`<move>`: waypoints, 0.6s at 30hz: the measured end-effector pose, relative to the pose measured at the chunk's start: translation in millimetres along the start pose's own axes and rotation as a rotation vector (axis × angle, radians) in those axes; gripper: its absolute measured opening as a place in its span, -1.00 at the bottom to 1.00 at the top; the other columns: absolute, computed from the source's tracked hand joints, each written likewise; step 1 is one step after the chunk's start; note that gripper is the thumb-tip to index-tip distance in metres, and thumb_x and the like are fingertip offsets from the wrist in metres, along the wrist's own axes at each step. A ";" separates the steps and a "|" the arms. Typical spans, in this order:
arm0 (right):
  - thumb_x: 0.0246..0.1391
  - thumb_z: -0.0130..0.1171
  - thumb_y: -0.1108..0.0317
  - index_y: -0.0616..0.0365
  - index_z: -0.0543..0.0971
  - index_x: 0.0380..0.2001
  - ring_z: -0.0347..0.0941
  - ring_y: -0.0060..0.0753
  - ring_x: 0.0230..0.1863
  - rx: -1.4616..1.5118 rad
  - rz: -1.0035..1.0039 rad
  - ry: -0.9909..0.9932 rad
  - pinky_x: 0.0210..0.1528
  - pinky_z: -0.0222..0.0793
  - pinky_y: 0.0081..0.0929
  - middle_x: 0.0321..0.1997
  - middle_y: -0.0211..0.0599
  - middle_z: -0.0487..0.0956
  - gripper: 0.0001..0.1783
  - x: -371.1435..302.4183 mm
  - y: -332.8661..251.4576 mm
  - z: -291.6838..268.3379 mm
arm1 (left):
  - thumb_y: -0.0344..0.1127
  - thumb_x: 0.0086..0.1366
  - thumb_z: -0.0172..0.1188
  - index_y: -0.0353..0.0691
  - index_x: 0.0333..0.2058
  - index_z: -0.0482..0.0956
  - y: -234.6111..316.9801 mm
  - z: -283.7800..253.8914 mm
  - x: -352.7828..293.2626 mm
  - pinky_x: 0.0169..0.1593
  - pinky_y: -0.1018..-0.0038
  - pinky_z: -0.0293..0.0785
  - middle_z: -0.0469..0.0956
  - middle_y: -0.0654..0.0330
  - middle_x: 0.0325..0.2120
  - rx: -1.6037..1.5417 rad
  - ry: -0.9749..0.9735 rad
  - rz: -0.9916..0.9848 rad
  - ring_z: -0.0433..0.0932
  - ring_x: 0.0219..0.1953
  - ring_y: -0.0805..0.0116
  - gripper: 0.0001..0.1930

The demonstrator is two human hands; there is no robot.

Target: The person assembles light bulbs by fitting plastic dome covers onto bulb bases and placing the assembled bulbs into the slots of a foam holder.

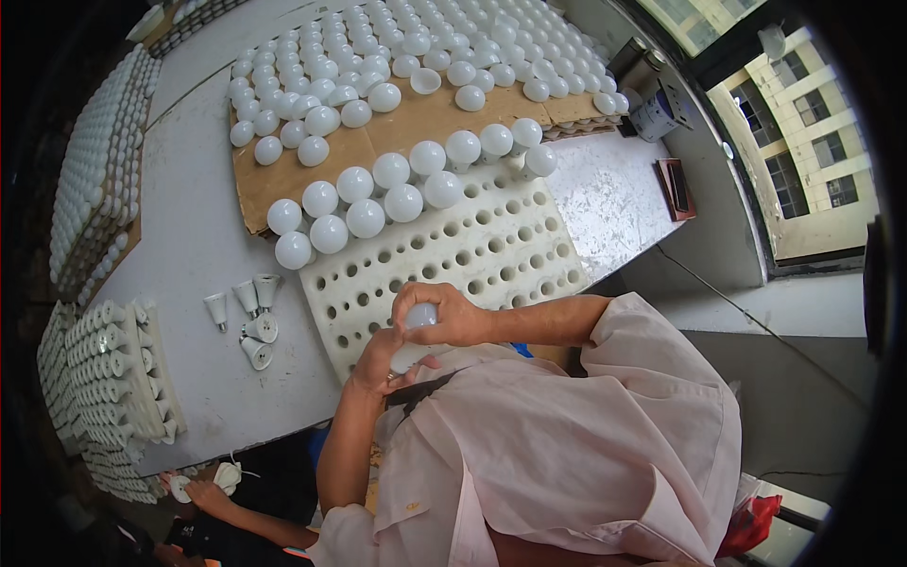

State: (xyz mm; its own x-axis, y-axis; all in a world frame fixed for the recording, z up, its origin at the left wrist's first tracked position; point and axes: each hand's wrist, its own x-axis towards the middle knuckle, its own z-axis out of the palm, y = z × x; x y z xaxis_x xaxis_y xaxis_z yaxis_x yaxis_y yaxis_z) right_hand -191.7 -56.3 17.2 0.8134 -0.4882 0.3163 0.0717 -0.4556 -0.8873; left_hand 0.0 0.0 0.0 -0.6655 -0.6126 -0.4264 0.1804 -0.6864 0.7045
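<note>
Close to my body, over the near edge of the foam tray, both hands are closed around one white light bulb [408, 356]. My left hand [378, 364] grips its lower body. My right hand [453, 317] wraps the milky dome at the top, fingers curled over it. The bulb's lower end is partly hidden by my fingers. Beyond them, the white foam tray [425, 248] has rows of round holes, and bulbs with round domes [403, 203] stand in two rows along its far side. Several white bulb bases without domes [258, 326] lie on the table left of the tray.
Loose white domes [383, 97] cover brown cardboard [350, 146] at the back. More domes are stacked at the far left [104, 170]; trays of bulb bases [113, 378] stand nearer. A co-worker's hands [203, 493] hold a white piece at lower left. A window is at right.
</note>
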 end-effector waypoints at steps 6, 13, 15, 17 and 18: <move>-0.21 0.38 0.40 0.03 0.10 0.24 0.34 -0.37 0.08 0.431 0.471 0.356 0.11 0.29 -0.40 -0.02 -0.27 0.42 -0.06 -6.5 -20.4 6.9 | 0.33 0.34 -0.30 -0.23 0.07 0.32 -6.8 -2.6 31.2 -0.69 0.54 0.47 0.54 0.05 -0.21 -0.949 -0.299 0.098 0.62 -0.43 0.20 -0.29; -0.21 0.43 0.34 0.05 0.13 0.18 0.46 -0.29 -0.08 -0.272 0.552 0.790 -0.01 0.42 -0.30 -0.04 -0.16 0.40 -0.09 -44.6 9.9 -72.9 | -0.04 0.35 0.03 -0.41 -0.04 0.41 -33.2 -38.9 -3.4 -0.45 0.54 0.50 0.56 -0.05 -0.16 -0.079 0.563 0.168 0.63 -0.29 0.24 -0.53; -0.25 0.43 0.30 0.11 0.17 0.16 0.45 -0.11 -0.04 -0.582 0.496 0.965 0.01 0.41 -0.24 0.01 -0.07 0.39 -0.11 -62.6 34.0 -121.6 | -0.16 0.33 0.10 -0.41 -0.07 0.44 -32.5 -57.9 -17.7 -0.47 0.57 0.48 0.57 -0.05 -0.18 -0.024 0.675 0.260 0.63 -0.29 0.26 -0.61; -0.24 0.42 0.33 0.13 0.18 0.16 0.42 -0.07 0.01 -0.593 0.489 1.042 0.03 0.39 -0.21 0.05 -0.02 0.35 -0.12 -67.7 55.6 -148.8 | -0.27 0.30 0.15 -0.41 -0.08 0.44 -24.4 -67.6 -26.5 -0.48 0.60 0.46 0.59 -0.04 -0.20 -0.177 0.893 0.320 0.63 -0.29 0.28 -0.67; -0.24 0.41 0.34 0.13 0.17 0.17 0.38 -0.03 0.05 -0.591 0.520 1.013 0.07 0.36 -0.19 0.07 0.01 0.33 -0.12 -66.1 65.1 -156.4 | -0.27 0.30 0.15 -0.41 -0.08 0.44 -25.5 -69.7 -26.5 -0.48 0.60 0.46 0.59 -0.04 -0.20 -0.179 0.893 0.327 0.63 -0.29 0.28 -0.67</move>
State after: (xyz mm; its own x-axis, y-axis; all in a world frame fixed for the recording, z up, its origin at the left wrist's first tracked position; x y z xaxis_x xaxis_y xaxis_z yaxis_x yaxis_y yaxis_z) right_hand -331.1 -170.0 -9.0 -0.1505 -0.9343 0.3233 -0.5986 -0.1741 -0.7819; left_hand 63.5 6.4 -46.2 0.2199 -0.8052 -0.5508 0.4153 -0.4336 0.7997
